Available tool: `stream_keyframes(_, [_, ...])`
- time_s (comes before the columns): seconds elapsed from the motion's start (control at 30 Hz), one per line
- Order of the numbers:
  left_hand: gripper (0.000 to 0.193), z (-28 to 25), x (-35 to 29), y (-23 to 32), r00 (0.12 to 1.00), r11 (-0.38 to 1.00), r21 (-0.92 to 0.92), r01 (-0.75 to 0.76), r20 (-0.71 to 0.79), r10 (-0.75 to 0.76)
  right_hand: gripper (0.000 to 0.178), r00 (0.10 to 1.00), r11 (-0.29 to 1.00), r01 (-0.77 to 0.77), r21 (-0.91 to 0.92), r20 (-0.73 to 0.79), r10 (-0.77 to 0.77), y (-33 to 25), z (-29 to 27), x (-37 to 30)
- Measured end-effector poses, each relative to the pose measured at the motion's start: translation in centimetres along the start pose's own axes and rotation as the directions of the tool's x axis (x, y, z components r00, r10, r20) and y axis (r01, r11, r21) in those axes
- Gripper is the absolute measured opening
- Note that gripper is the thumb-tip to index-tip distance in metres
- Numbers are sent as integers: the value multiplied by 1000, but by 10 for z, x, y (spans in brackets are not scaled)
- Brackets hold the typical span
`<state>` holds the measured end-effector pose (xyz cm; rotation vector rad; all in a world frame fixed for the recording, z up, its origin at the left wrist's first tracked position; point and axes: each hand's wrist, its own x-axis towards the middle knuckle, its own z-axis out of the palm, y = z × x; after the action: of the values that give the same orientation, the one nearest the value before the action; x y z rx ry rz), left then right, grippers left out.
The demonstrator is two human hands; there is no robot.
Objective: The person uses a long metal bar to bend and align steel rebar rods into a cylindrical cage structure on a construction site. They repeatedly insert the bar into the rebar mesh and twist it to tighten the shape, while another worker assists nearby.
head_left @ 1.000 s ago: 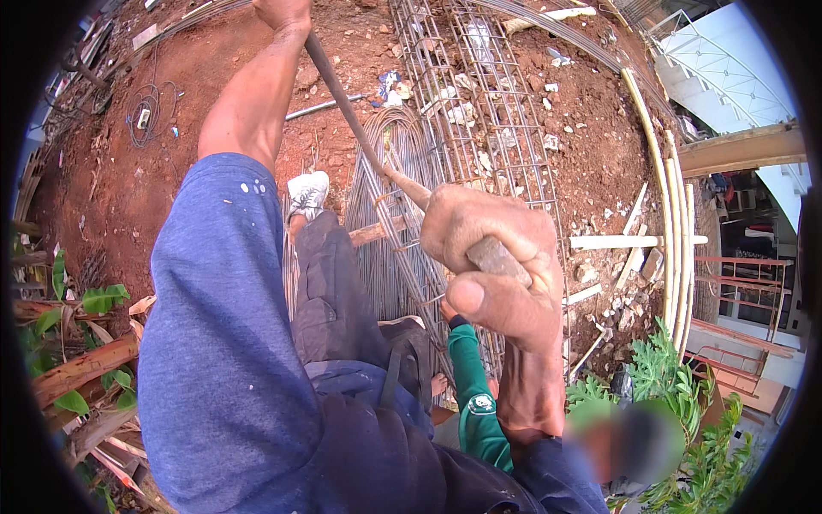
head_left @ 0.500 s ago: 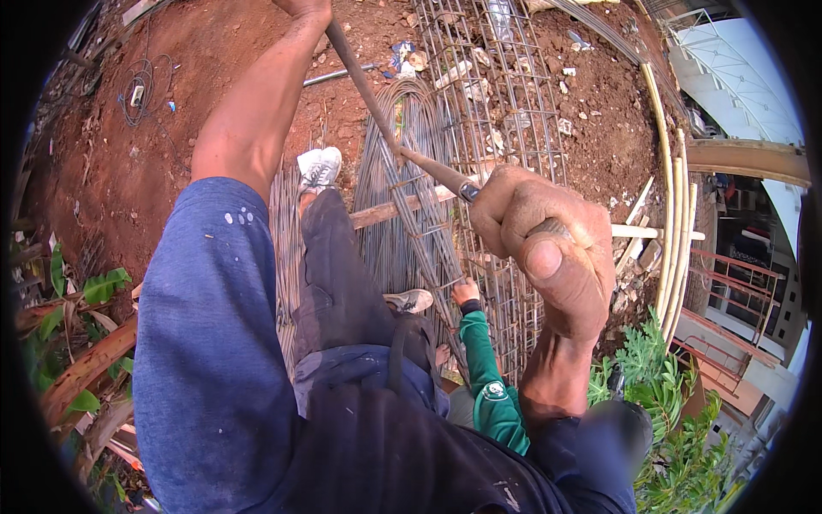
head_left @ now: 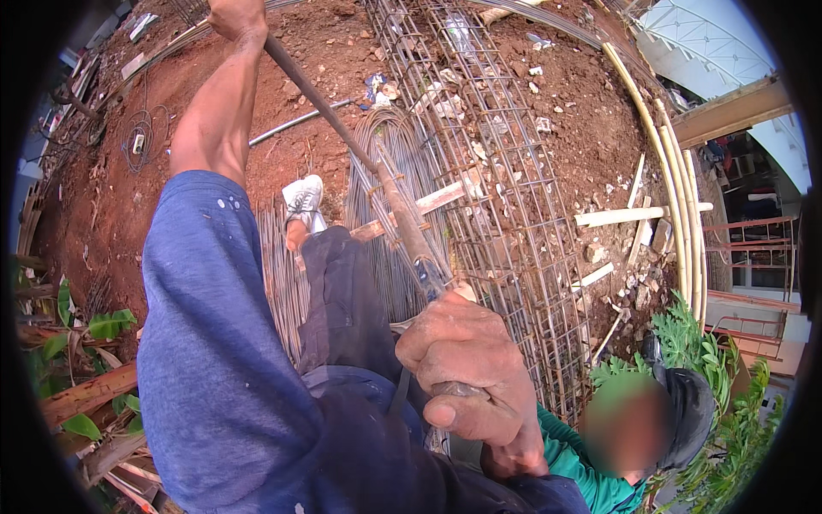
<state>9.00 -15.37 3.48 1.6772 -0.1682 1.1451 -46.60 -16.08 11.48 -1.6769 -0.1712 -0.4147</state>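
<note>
My left hand (head_left: 237, 19), partly cut off by the top edge, is closed around the far end of a long rusty metal tool (head_left: 318, 103). The tool's two arms meet near the middle of the view, over a bundle of thin steel rods; its exact kind I cannot make out. Closer to me, my right hand (head_left: 471, 368) wraps its fingers around the thicker near arm, the thumb folded over the grip. Beneath the tool lie looped steel rods (head_left: 364, 201) and a wooden batten (head_left: 441, 196).
A rebar cage (head_left: 505, 188) runs along the right of the tool. A co-worker in a green sleeve (head_left: 591, 467) and dark cap is close at lower right. Bamboo poles (head_left: 676, 206) lie farther right, a metal pipe (head_left: 295, 122) on red soil, my shoe (head_left: 304, 201) beside the rods.
My right hand has moved down and left toward my body, my left hand up and left. The tool's two arms now lie nearly in line. The co-worker's head has come into view.
</note>
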Motion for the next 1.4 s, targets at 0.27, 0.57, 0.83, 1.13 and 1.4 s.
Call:
stream_keyframes(0.27, [16,8,4,-28,993,992,-40,116,31,-114,58,992,995,-93,-24,-88,91,11,20,75])
stream_keyframes(0.57, [14,12,-11,-33,983,975,-151,166,109,-150,36,976,988,-139,61,-161,147,26,-9,249])
stream_keyframes(0.83, [15,5,-10,-37,994,988,-130,83,78,-73,33,969,984,-149,94,-186,165,42,-19,278])
stream_keyframes(1.13, [32,-113,-96,99,470,647,-467,603,863,185,38,838,986,17,164,-540,75,46,-41,233])
stream_keyframes(1.4, [31,-179,-154,68,625,700,-364,614,766,-150,41,829,990,-108,-90,-557,40,60,-3,286])
